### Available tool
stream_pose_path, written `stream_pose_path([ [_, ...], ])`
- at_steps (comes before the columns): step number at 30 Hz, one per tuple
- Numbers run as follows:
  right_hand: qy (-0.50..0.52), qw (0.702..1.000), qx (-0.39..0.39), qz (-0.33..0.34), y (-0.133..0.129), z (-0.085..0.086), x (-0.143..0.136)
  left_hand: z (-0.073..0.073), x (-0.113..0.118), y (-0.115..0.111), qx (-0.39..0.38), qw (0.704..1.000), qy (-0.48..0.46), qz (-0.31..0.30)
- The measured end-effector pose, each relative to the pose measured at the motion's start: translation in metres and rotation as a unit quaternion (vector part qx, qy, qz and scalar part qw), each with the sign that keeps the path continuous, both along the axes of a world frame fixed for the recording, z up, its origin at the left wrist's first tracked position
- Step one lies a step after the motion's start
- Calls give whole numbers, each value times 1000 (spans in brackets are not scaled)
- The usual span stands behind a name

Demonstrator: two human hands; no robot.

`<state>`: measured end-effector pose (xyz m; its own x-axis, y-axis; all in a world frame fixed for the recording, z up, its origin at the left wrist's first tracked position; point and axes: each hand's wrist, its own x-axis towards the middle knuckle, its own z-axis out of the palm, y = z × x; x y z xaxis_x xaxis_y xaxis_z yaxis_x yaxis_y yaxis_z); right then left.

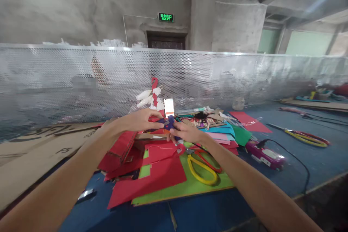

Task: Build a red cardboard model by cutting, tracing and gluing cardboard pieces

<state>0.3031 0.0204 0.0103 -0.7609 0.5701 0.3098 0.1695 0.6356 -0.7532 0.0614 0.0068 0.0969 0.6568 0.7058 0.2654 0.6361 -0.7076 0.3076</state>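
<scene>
Flat brown cardboard sheets (40, 145) lie along the left edge of the blue table (312, 166), with nothing stacked on them. Next comes the left hand (141, 120), raised above the middle of the table, fingers bent down onto a small dark blue object (168, 123) – too small and blurred to name. The right hand (187, 132) meets it from the other side, so both hands are closed on the one piece, pinching it between them, seemingly to steady it while the fingertips work on it.

Under the hands lies a heap of red paper sheets (152, 177) over a green sheet (190, 185) that reaches toward the near edge. Just below the right wrist lie yellow-handled scissors (202, 170), crossed with a red-handled pair (208, 159), close enough to be picked up with little reach. Behind the hands, near the far edge, a red and white paper figure (153, 98) stands against the perforated metal screen (81, 79), beside a small white card (169, 107).

Further right are stacked coloured sheets (228, 132), then a purple glue gun (265, 154) with its black cord (301, 166) looping toward the near right edge – that cord crosses the open table there. More scissors (307, 137) lie toward the far right corner
</scene>
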Motion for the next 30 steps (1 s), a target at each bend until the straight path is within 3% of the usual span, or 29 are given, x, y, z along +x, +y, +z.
stream_pose_path([
  [5, 0, 1000, -18, 23, 5, -7, 0, 4, 12, -4, 31, 998, 52, -20],
  [9, 51, 997, -13, 50, 9, -13, 3, 3, 19, -18, 107, 992, 69, -14],
  [13, 53, 990, 117, -56, 9, -11, 8, 4, 18, -24, 145, 986, 74, -39],
  [17, 3, 967, 198, -162, 1, -2, 10, 5, 7, -12, 148, 983, 55, -96],
  [23, -33, 949, 243, -197, -5, 1, 3, -4, -12, 9, 152, 978, 58, -132],
  [30, -25, 948, 236, -213, -6, 1, 1, -3, -13, 10, 126, 982, 71, -120],
])
